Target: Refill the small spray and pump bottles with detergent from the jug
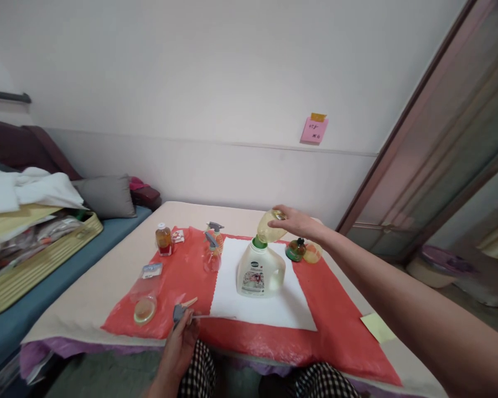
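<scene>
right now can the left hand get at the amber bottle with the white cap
Probably yes: nothing tall stands between the left hand and the amber bottle over the red sheet, though the grey spray head it holds would likely have to go down first.

The pink note (314, 130) above the table's (191, 213) far edge apparently starts "45", the rest unclear. The jug's (275, 273) label (254, 280) is illegible.

Amber bottle (164, 241) at the far left corner of the red sheet (181, 265) — yellow paper (377, 327) by the sheet's right edge — pink note (314, 130) up on the wall (191, 72)!
</scene>
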